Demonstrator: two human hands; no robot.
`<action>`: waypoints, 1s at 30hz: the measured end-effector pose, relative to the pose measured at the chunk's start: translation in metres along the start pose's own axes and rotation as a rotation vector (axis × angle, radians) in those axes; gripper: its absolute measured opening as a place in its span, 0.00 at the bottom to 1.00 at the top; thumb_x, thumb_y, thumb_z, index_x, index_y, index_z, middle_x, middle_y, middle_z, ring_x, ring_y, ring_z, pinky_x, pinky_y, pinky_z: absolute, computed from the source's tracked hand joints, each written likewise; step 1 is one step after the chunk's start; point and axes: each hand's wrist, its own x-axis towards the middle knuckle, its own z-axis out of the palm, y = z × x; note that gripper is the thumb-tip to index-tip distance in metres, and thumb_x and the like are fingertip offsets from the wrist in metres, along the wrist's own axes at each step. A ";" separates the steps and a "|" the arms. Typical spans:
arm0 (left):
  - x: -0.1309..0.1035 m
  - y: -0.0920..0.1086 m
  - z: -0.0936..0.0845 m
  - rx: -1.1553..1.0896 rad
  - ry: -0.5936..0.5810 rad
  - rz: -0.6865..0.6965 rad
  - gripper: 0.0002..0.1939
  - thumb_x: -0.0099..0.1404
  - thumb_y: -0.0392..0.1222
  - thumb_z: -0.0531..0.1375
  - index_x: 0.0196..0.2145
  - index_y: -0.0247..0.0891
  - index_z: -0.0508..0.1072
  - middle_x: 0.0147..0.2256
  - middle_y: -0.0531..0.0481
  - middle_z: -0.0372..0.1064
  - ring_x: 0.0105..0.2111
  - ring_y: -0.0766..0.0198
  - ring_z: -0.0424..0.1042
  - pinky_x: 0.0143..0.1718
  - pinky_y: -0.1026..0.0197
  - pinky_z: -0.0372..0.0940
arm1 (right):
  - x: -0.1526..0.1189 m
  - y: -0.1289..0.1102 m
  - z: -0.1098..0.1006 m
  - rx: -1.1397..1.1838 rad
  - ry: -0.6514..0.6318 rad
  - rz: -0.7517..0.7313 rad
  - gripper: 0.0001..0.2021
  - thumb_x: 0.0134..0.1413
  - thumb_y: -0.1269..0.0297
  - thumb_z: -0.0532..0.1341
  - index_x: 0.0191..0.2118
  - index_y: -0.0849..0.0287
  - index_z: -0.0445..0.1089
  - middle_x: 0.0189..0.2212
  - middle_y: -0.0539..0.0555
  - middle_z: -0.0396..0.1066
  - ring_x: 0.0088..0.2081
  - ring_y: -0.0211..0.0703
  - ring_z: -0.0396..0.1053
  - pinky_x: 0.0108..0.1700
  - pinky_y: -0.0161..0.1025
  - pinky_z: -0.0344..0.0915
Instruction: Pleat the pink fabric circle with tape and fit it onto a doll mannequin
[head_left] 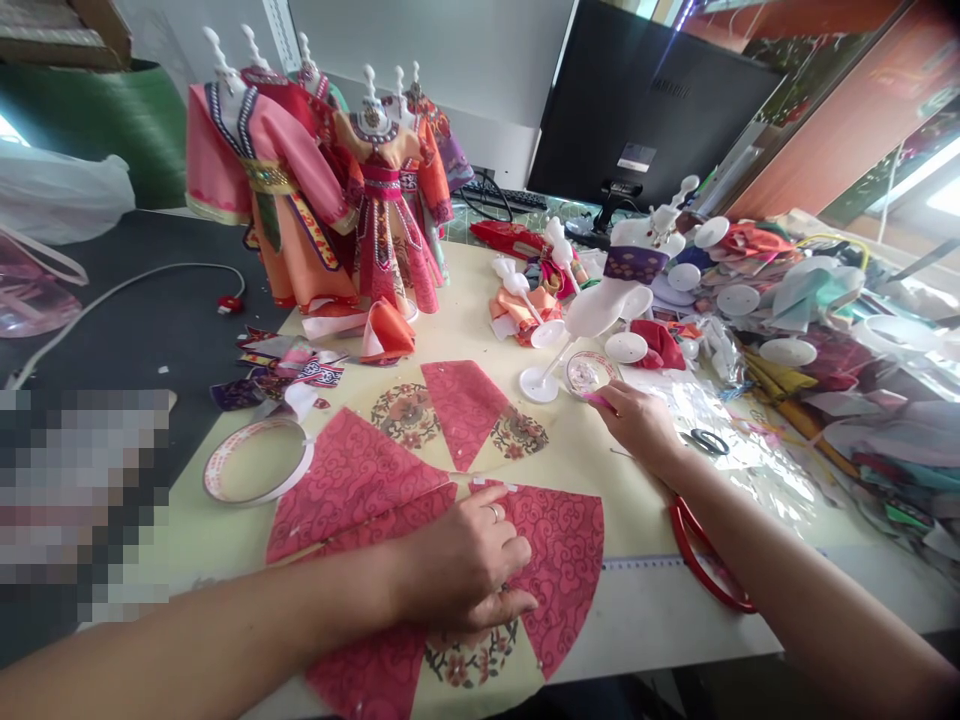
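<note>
Left hand: Palm down on the red patterned panels, and that's the left hand with a ring on it. The fingers are loosely curled with a gap to the thumb, and I don't see them gripping anything.

Right hand: Over by the shallow dish, the right hand has its fingertips closed around a slim pink item. Can't tell exactly what that item is from here, tbh.

Patterned fabric: It's spread flat on the surface right in front of the person, red wedges alternating with cream floral panels. A few tiny white bits sit near the middle, just beside the left hand's fingers.

Dish: Holds a little heap of small white pieces. It's next to the foot of a white stand.

Step in hand: Looks to me like fine work at the dish with one hand, the other resting on the cloth.

What it calls for: I'd say a light pinch on the pink item, plus a calm left hand so the panels don't bunch up.

Around it: Tape roll by the left panels, ruler and red loop handle off to the right, doll-sized robes on figures at the back.
</note>
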 end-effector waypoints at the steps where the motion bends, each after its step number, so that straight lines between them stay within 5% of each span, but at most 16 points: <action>1: 0.000 0.000 0.000 0.000 0.002 -0.001 0.16 0.64 0.51 0.53 0.25 0.37 0.63 0.21 0.52 0.64 0.23 0.63 0.62 0.54 0.47 0.60 | 0.002 0.000 0.000 -0.006 -0.003 -0.001 0.17 0.61 0.60 0.49 0.26 0.59 0.67 0.24 0.53 0.66 0.23 0.36 0.59 0.24 0.36 0.46; 30: 0.000 -0.001 0.000 -0.014 0.003 0.006 0.15 0.64 0.50 0.53 0.25 0.37 0.63 0.20 0.52 0.64 0.23 0.63 0.63 0.53 0.46 0.60 | 0.026 0.006 -0.006 -0.043 -0.099 -0.006 0.15 0.58 0.62 0.50 0.24 0.59 0.66 0.23 0.54 0.67 0.22 0.37 0.59 0.23 0.36 0.45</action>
